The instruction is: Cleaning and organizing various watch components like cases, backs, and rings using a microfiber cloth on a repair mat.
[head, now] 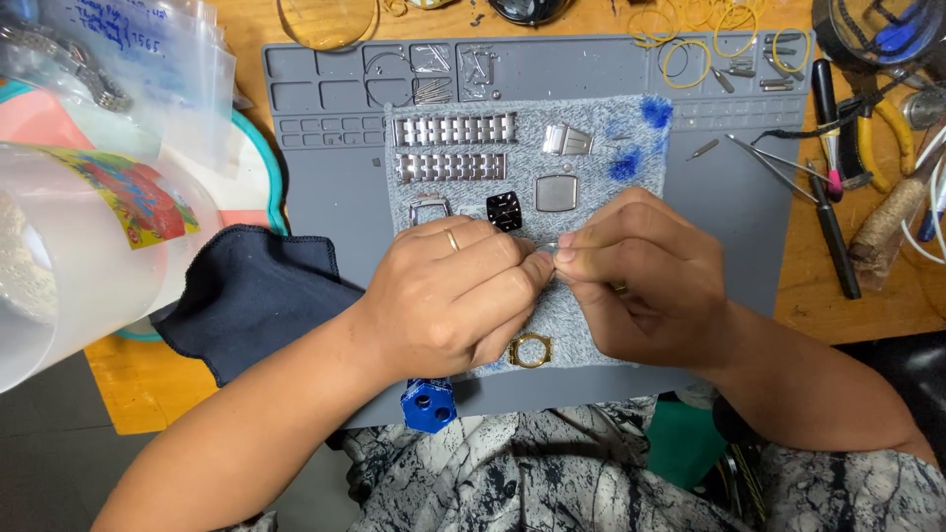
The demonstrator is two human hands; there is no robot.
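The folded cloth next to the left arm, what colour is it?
Dark navy blue, the cloth shows best in the head view.

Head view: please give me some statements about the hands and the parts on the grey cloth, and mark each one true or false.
1. Both hands, left hand and right hand, pinch one small clear part. True.
2. The gold ring-shaped bezel lies on the grey cloth. True.
3. The two metal bracelet strips lie on the dark blue cloth. False: on the grey cloth.
4. The tweezers are in the right hand. False: they lie on the grey mat.
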